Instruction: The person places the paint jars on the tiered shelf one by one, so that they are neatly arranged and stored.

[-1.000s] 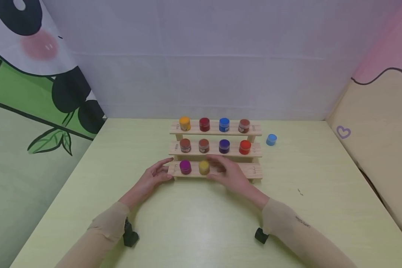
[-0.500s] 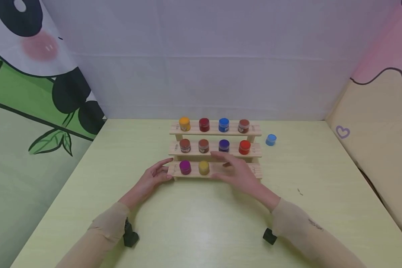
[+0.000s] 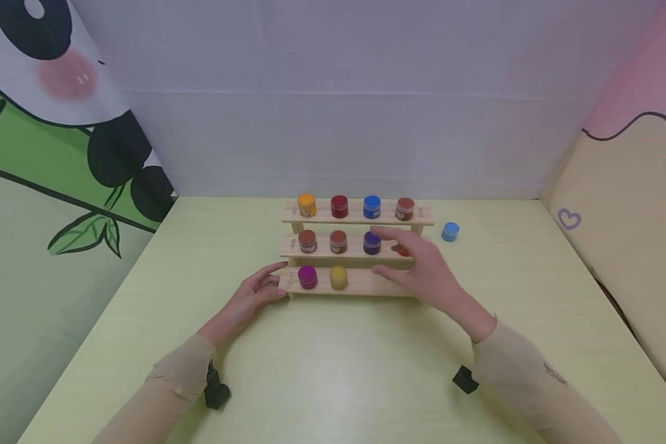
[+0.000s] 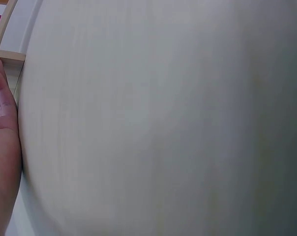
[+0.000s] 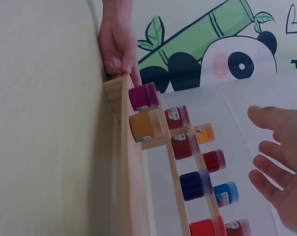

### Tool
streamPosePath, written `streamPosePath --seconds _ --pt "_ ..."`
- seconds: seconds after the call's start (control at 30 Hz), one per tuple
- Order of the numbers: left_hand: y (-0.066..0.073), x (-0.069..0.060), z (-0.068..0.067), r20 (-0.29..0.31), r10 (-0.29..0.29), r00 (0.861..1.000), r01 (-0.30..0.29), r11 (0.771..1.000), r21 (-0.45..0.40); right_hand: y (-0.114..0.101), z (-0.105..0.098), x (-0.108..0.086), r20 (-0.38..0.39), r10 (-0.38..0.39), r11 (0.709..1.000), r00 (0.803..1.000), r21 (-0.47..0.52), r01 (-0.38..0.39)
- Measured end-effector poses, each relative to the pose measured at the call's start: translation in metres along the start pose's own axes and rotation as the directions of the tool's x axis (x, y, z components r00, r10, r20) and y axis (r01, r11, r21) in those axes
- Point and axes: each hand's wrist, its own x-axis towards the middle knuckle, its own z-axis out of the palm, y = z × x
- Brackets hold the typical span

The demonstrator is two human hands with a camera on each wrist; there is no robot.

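A three-tier wooden rack [image 3: 385,282] holds small paint jars. My left hand [image 3: 254,291] grips the left end of its lowest tier, index finger toward the back and thumb at the front. In the right wrist view that left hand [image 5: 117,46] is at the tier's end, beside the purple jar [image 5: 144,96]. My right hand [image 3: 427,268] hovers over the right part of the lower tiers, fingers and thumb spread, holding nothing. It partly hides the red jar [image 3: 402,250] and is near the dark blue jar [image 3: 372,243]. A yellow jar [image 3: 338,278] stands beside the purple one.
On the top tier stand an orange jar [image 3: 307,206], a dark red jar [image 3: 339,207], a blue jar [image 3: 372,207] and a brown jar [image 3: 404,209]. A light blue jar [image 3: 450,232] sits on the table [image 3: 333,370] right of the rack. A pale cloth wall [image 3: 333,123] rises behind.
My right hand has drawn away from the yellow jar, moving right and then up toward the middle tier, its fingers spreading wider. The left hand has kept its place.
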Motion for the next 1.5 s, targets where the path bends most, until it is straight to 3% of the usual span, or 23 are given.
streamPosePath --seconds 0.33,0.53,0.8,1.2,1.5 --pt "0.0 0.001 0.0 0.003 0.006 1.0 -0.006 1.0 0.007 0.012 -0.032 0.006 -0.112 -0.097 0.989 0.989 -0.119 0.084" --pt "-0.001 0.002 0.0 -0.006 0.008 1.0 -0.008 1.0 0.013 0.024 -0.044 0.009 -0.137 -0.097 0.99 0.986 -0.113 0.081" --pt "-0.001 0.001 0.0 -0.007 0.008 1.0 -0.008 1.0 0.008 0.042 -0.053 0.005 -0.194 -0.084 0.979 0.977 -0.2 0.044" --pt "-0.001 -0.001 0.001 -0.01 0.019 1.0 -0.019 1.0 0.008 0.092 -0.054 -0.003 -0.259 -0.099 0.983 0.961 -0.175 0.054" --pt "0.0 -0.001 0.001 -0.004 0.024 1.0 -0.024 1.0 0.006 0.134 -0.052 -0.011 -0.264 -0.005 0.985 0.965 -0.17 -0.041"
